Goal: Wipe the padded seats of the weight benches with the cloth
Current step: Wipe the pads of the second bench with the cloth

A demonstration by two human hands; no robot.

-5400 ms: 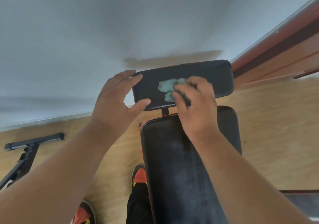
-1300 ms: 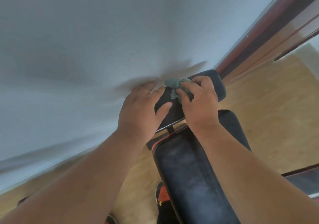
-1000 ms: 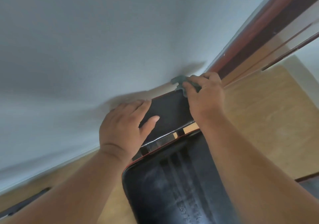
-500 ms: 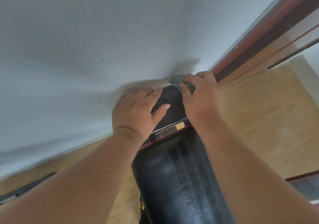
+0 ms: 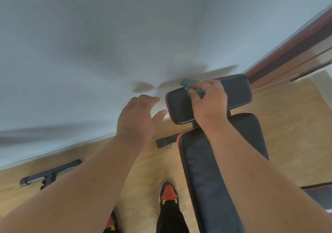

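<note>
- No writing legible.
- Right hand is pinching cloth against head pad, at its far edge.
- Left hand, fingers relaxed, is now hovering off the pad; earlier it was resting there.

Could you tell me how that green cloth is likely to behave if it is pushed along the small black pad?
The green cloth looks soft and floppy: it is bunched under the right hand and one corner sticks out crumpled. It is probably light, so it should follow the fingers readily. On the smooth small pad it would likely slide easily, perhaps bunching rather than staying flat.
</note>
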